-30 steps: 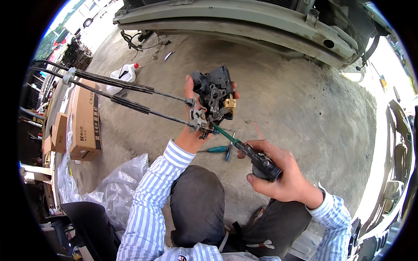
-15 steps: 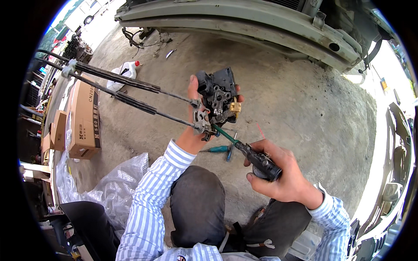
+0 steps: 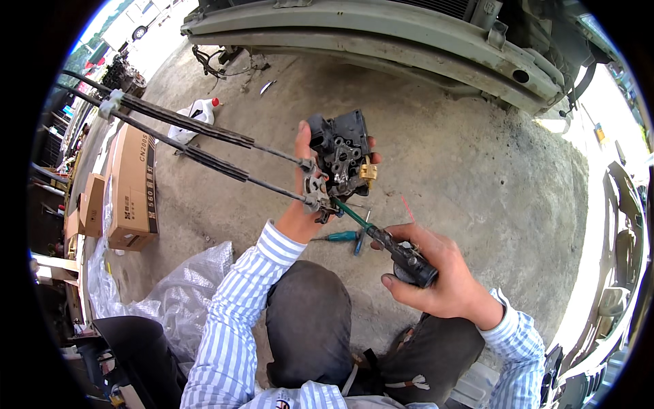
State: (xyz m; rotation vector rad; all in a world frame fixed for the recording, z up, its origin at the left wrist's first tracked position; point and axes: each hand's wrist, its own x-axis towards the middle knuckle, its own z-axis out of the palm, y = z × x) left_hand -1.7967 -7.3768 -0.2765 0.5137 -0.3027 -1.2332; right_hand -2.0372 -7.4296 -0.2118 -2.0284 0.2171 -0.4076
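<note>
A black car door latch [image 3: 350,129] rests in my left hand [image 3: 298,223], the thumb along its left side and fingertips curling round its right edge. Its metal plate carries bolt holes, and a brass-coloured piece [image 3: 368,172] sits at its right. Two black cables [image 3: 197,127] run from the latch's bracket [image 3: 315,186] to the upper left. My right hand [image 3: 453,278] is closed round the thick black handle of a screwdriver [image 3: 411,262] with a green shaft. Its shaft meets the latch's lower edge; the tip is hidden there.
On the concrete floor below the latch lie a teal-handled screwdriver [image 3: 340,236] and a blue-handled tool [image 3: 361,242]. Cardboard boxes [image 3: 129,191], bubble wrap [image 3: 194,276] and a white jug [image 3: 197,114] are at left. A car's bumper beam [image 3: 381,34] spans the far side.
My right hand and the screwdriver have shifted slightly left. The latch has dropped slightly in view, still in my left hand, and its cables have shifted a little.
</note>
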